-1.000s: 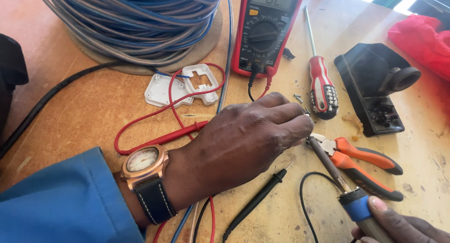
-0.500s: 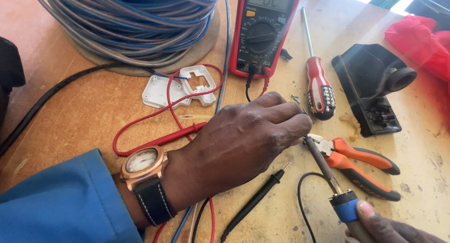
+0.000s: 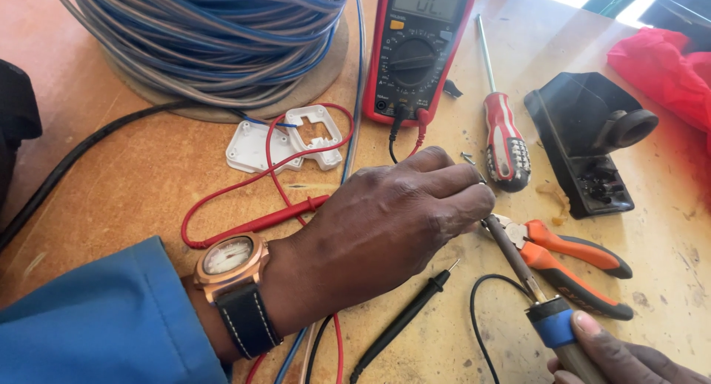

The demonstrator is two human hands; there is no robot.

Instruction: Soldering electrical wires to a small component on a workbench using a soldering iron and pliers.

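My left hand (image 3: 385,228) rests knuckles-up on the wooden table (image 3: 133,177), fingers curled closed over something small that stays hidden beneath them. A watch with a black strap sits on that wrist. My right hand (image 3: 615,358) at the bottom right grips the handle of a soldering iron (image 3: 529,276) with a blue collar. The iron's metal shaft slants up-left and its tip meets the fingertips of my left hand. A black meter probe (image 3: 404,317) lies just below my left hand, and a red probe (image 3: 274,217) lies left of it.
A red multimeter (image 3: 418,51) stands at the top centre beside a large coil of blue-grey cable (image 3: 215,36). A red-handled screwdriver (image 3: 503,136), orange pliers (image 3: 570,262), a black plastic part (image 3: 592,147), white plastic covers (image 3: 285,143) and red cloth (image 3: 663,65) lie around.
My right hand has slid the soldering iron a little left and up toward the left fingertips. The left hand has stayed in place.
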